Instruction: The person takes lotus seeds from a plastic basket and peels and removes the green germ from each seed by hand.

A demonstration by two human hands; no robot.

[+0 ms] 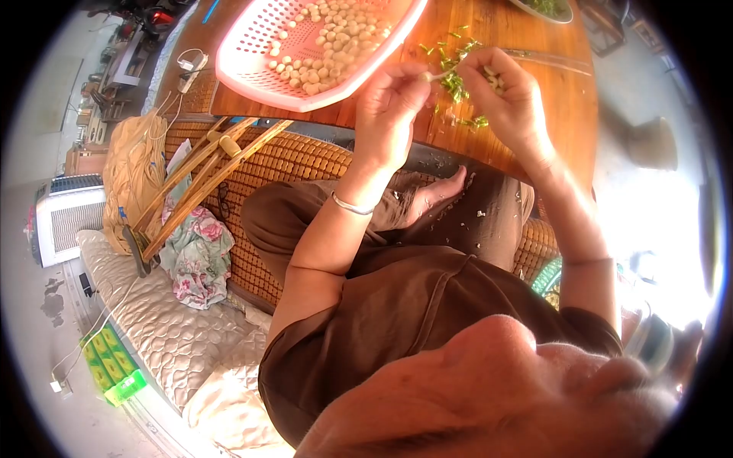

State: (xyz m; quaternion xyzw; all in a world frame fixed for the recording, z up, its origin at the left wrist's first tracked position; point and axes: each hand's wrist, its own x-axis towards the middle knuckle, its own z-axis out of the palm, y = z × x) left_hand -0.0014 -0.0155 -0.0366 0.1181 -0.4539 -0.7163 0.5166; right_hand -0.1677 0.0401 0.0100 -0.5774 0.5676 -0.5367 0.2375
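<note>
Over the front edge of the wooden table [566, 114], my left hand [393, 107] pinches a small pale round piece [424, 77] between thumb and fingertips. A thin pale strand runs from it toward my right hand [500, 95], whose thumb and fingers are curled together. Several small pale pieces [495, 79] show within the curl of my right hand. Green scraps [456, 85] lie on the table between and behind my hands. To the left of my left hand, a pink perforated basket [263, 90] holds many pale round pieces [336, 53].
A plate [563, 15] with green bits stands at the table's far edge, near a long thin clear item [551, 62]. Wooden crutches [202, 183] lean at the left, by a floral cloth [200, 256]. My crossed legs are below the table edge.
</note>
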